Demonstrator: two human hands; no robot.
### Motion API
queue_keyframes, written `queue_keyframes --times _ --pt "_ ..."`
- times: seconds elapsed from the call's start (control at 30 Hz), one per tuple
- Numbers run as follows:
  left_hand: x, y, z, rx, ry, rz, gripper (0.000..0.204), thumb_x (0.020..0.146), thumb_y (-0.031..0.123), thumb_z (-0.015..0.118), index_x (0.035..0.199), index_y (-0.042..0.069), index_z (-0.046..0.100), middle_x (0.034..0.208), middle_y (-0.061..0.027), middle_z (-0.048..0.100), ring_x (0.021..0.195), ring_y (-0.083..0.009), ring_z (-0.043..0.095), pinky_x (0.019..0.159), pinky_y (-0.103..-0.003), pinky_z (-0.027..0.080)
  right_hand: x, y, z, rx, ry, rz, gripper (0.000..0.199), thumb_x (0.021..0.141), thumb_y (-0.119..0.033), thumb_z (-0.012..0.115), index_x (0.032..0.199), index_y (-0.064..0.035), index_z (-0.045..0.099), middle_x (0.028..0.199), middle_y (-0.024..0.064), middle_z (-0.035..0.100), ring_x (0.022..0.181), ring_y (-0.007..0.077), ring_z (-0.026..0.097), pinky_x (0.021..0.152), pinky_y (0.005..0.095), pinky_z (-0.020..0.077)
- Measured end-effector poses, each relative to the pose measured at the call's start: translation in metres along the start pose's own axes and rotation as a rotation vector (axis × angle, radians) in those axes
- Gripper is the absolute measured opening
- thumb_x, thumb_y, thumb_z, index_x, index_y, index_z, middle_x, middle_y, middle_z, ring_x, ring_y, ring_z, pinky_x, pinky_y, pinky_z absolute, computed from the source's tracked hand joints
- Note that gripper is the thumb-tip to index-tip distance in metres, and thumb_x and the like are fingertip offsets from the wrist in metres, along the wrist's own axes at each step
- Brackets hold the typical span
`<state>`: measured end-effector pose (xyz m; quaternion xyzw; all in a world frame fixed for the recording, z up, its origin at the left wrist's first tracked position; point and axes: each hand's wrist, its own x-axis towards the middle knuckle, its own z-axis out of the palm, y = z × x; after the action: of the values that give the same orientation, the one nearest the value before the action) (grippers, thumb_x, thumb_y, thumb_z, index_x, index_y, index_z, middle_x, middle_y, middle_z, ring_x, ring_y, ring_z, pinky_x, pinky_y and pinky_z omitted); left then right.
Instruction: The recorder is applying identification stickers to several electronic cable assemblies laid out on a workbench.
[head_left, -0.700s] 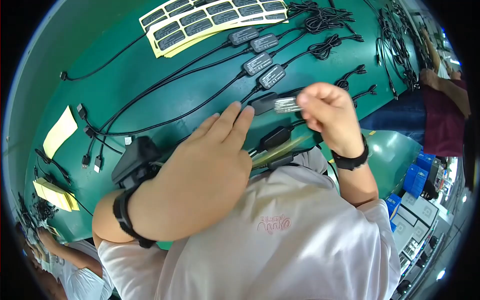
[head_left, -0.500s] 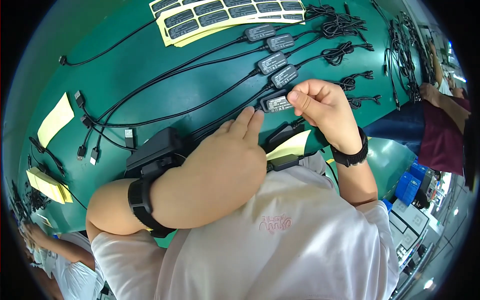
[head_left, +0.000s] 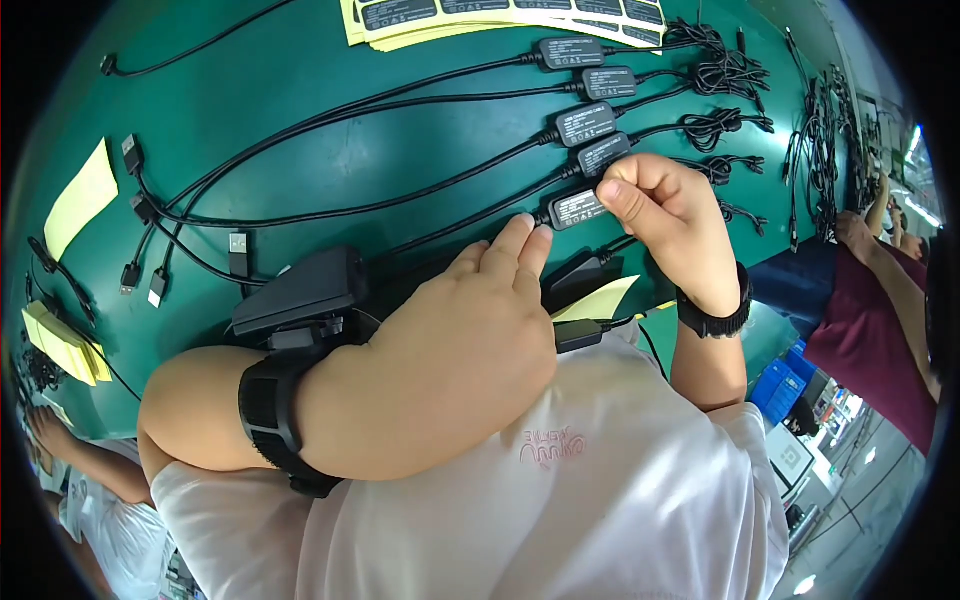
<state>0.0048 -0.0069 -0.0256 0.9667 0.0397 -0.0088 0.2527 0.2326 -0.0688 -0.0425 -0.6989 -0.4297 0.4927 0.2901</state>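
My right hand (head_left: pixel 680 220) is closed, thumb and forefinger pinching the right end of a dark label (head_left: pixel 578 207) with pale print. The label lies over the small box of a black charging cable, hiding most of that box. My left hand (head_left: pixel 470 320) reaches across in front of me, fingers stretched out, their tips touching the box's left end by the cable. Its thumb is out of sight. Just beyond, several similar cables lie in a row, each with a labelled box (head_left: pixel 604 153). Another black box (head_left: pixel 575 280) rests nearer my body.
Yellow-backed label sheets (head_left: pixel 510 18) lie at the far edge of the green table (head_left: pixel 330 180). Yellow backing scraps (head_left: pixel 82 200) are at the left. Coiled cables (head_left: pixel 730 75) sit at the right. Other people (head_left: pixel 870 330) are at both sides. Blue bins (head_left: pixel 780 388) stand lower right.
The label has come down over the cable's box, whose dark edge showed beyond it earlier. Both hands keep their places at the box. The whole view has shifted slightly.
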Motion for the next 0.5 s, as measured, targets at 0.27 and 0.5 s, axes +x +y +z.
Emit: queue_keyframes --times 0.27,0.5 --pt "0.0004 -0.0009 0.0019 0.017 0.006 0.013 0.019 0.07 0.011 0.062 0.072 -0.007 0.062 0.124 -0.0372 0.056 0.119 -0.044 0.056 0.096 -0.043 0.051 -0.0025 -0.0018 0.0014 0.007 -0.005 -0.011 0.02 0.095 -0.014 0.065 0.082 0.0006 0.062 0.067 -0.0071 0.049 0.063 0.0025 0.037 0.055 0.021 0.0333" --pt "0.0007 0.0003 0.0026 0.009 0.017 0.0 0.018 0.07 0.011 0.062 0.071 -0.006 0.063 0.123 -0.0369 0.056 0.118 -0.0438 0.057 0.096 -0.042 0.051 -0.0033 -0.002 0.0026 0.044 -0.003 -0.007 0.02 0.095 -0.014 0.064 0.083 0.0008 0.063 0.068 -0.007 0.051 0.064 0.0024 0.039 0.056 0.0204 0.0343"
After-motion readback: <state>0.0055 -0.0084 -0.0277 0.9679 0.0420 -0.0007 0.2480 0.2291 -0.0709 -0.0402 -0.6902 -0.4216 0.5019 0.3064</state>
